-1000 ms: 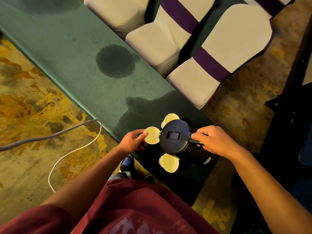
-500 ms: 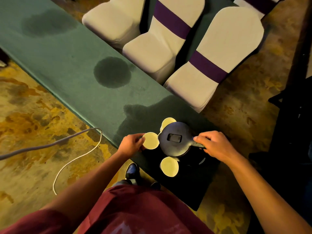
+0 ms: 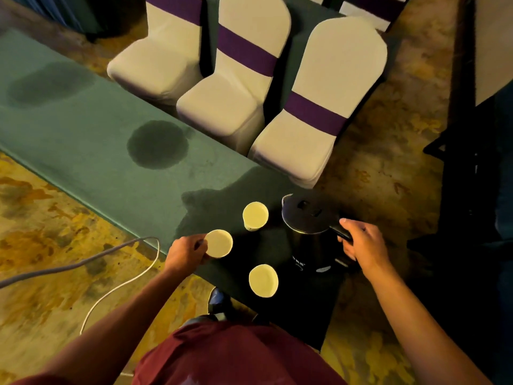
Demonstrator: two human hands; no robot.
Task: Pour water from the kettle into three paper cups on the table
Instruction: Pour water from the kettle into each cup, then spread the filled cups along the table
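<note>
The kettle (image 3: 308, 226) stands upright on the dark, wet-looking end of the bench (image 3: 83, 151), lid shut, its spout lip turned toward the far side. It looks like a hard-bodied electric kettle and, if it holds water, will be the heavy item here, the weight shifting forward as it tips. The handle (image 3: 340, 232) on its near-right side is the sensible place to hold it, and that is where the right hand (image 3: 363, 245) is: its fingers (image 3: 350, 250) are curled round the handle, thumb on top.

The three paper cups are the opposite sort of thing: light, thin-walled, easy to crush or knock over, and likely to skate on a damp cloth. Each is best held low on the wall with a gentle pinch. The far cup (image 3: 255, 215) stands just left of the kettle, the near cup (image 3: 263, 280) in front of it close to the bench edge, and neither is touched. The left cup (image 3: 219, 243) is steadied by the left hand (image 3: 188, 252), whose fingers curl against its side. I cannot tell how full any cup is.

Round dark patches (image 3: 156, 144) mark the green cloth further along. Three covered chairs (image 3: 230, 87) with purple bands stand beyond the bench, and a cable (image 3: 83, 263) trails across the patterned carpet on the left.
</note>
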